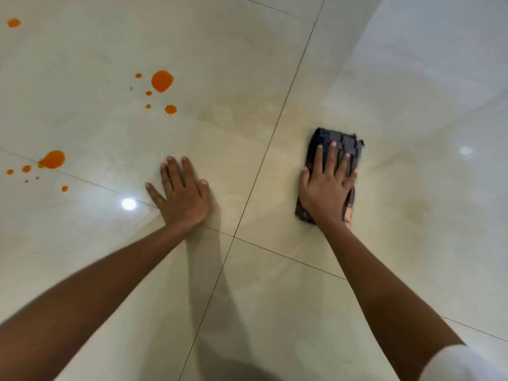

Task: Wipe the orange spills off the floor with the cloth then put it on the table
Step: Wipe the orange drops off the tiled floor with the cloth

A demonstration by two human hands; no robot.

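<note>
The cloth (334, 137) lies on the floor under the person's right hand (325, 188). It is a dark piece folded into a narrow oblong pad, with a woven, checked look and a ragged, frayed far edge. Its far end shows beyond the fingertips, and its near end comes out by the wrist, where a pale pinkish patch shows at the corner. The right hand lies flat on it, palm down, fingers straight and slightly spread, pressing rather than gripping.

Well to the left of that hand, the left hand (182, 193) is planted flat on the bare tile, fingers straight and fanned, holding nothing.

The orange spills sit farther left again, all on the far side of the left hand and apart from the cloth. There is a round blot (162, 81) with small drops around it beyond the fingertips, and a teardrop-shaped puddle (52, 159) with a scatter of specks out past the little finger. One lone spot (13, 22) sits in the far corner. The liquid looks thick and opaque, with crisp edges.

The floor (247, 78) is glossy cream tile in large squares. Thin dark grout lines (264, 158) cross between the two wrists. A bright lamp reflection (128, 204) sits just left of the left hand. A faint dull smudge (417, 210) marks the tile right of the right hand. A white sleeve (467, 364) covers the right upper arm.
</note>
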